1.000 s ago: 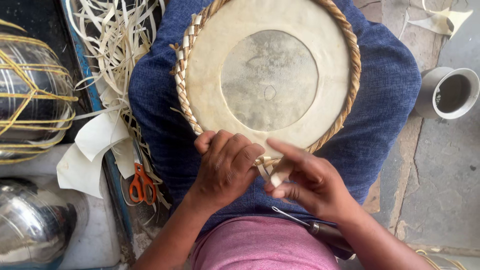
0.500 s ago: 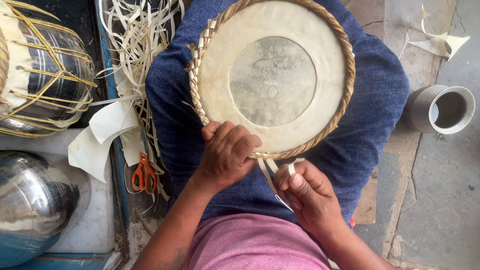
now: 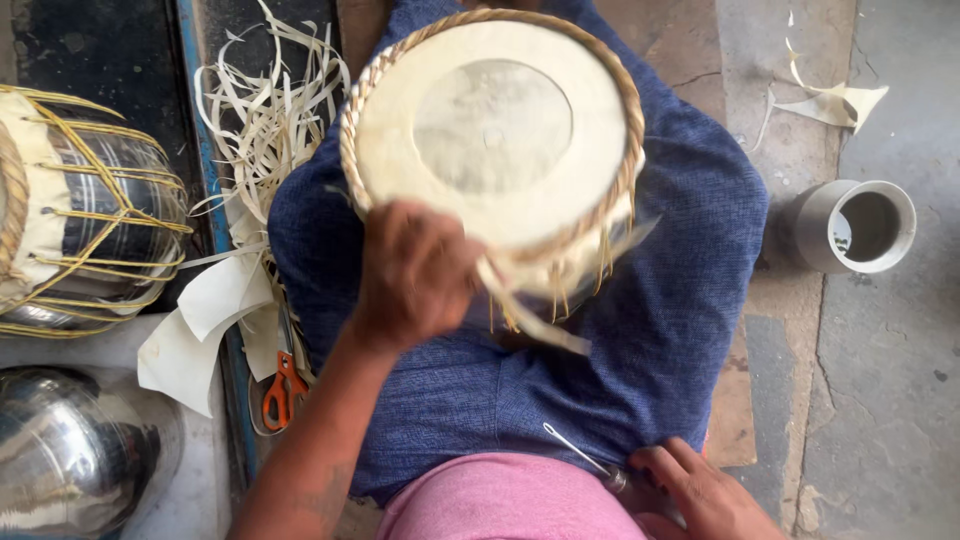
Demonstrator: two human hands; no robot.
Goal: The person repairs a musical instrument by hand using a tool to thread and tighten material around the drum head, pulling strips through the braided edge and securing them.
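A round drum with a pale skin head and a braided straw-coloured rim lies on my lap, which is covered with blue cloth. My left hand, blurred by motion, grips the drum's near rim. A pale strip trails from under that hand toward the lower right. My right hand rests low on my lap with its fingers apart. Its fingertips lie at the handle end of a thin metal spike.
Loose pale strips and white scraps lie to the left, with orange-handled scissors. A second laced drum and a shiny metal bowl stand at far left. A grey cup stands on the stone floor at right.
My right hand let go of the strip at the rim and dropped to the metal spike on my lap. The left hand stayed on the rim, and the drum has shifted.
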